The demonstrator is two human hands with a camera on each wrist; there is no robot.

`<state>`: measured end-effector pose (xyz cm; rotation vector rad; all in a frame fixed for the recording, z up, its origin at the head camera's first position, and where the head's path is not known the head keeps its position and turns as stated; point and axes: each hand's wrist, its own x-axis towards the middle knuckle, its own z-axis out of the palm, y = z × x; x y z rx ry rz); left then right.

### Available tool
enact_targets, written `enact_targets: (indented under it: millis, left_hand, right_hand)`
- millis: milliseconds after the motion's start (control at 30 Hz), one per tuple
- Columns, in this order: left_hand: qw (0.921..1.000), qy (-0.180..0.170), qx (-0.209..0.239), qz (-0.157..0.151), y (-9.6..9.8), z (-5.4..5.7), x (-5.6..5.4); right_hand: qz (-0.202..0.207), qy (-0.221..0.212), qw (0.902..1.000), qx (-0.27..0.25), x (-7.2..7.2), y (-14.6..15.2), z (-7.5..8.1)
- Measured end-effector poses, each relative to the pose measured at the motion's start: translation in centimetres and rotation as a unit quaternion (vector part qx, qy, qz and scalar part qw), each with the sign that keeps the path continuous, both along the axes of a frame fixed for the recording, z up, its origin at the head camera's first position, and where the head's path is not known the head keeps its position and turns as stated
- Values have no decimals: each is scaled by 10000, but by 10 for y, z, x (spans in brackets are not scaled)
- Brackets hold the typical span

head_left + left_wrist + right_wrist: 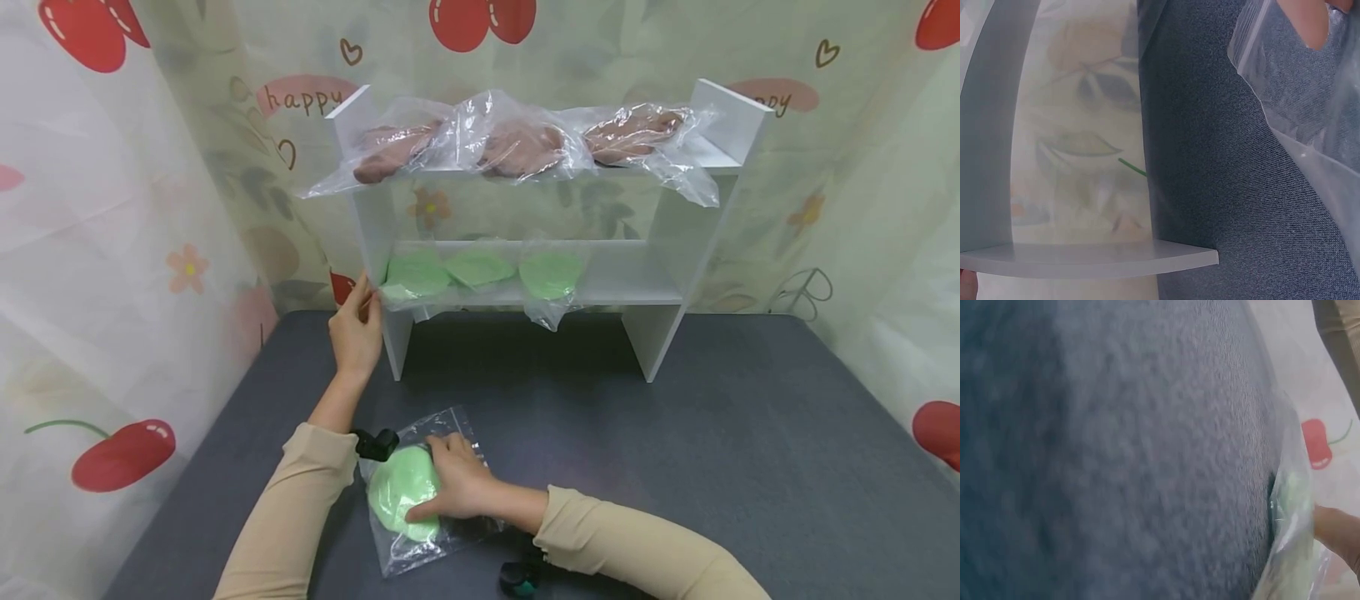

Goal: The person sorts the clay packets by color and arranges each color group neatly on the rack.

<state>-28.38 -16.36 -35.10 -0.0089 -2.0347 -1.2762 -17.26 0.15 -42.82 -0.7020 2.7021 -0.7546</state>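
A white two-tier shelf [652, 287] stands on the dark table. At its left side panel [377, 242], my left hand [356, 333] holds the front edge beside the lower board; a fingertip [967, 286] shows against the panel in the left wrist view. My right hand [461, 482] grips a clear zip bag [397, 554] with a flat, round, light green piece [401, 492] inside, thumb across its face. In the right wrist view this bag [1291, 531] appears edge-on, beside the thumb [1338, 531].
Several bagged pieces lie on the shelf: green ones [551, 273] on the lower board, brown ones [525, 148] on the upper. Bag ends overhang both boards. Printed curtains [150, 333] surround the table [750, 467]. A thin cord [806, 287] hangs at the back right.
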Motion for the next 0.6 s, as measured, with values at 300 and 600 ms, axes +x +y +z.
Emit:
enact_targets:
  millis: [300,600]
  left_hand:
    - [10000,1,3,-29,0,1,0]
    - [10000,-26,7,-7,0,0,0]
  right_hand:
    - [355,-96,9993,78,-3,6,7]
    - [451,-580,9966,-360,-7,12,6]
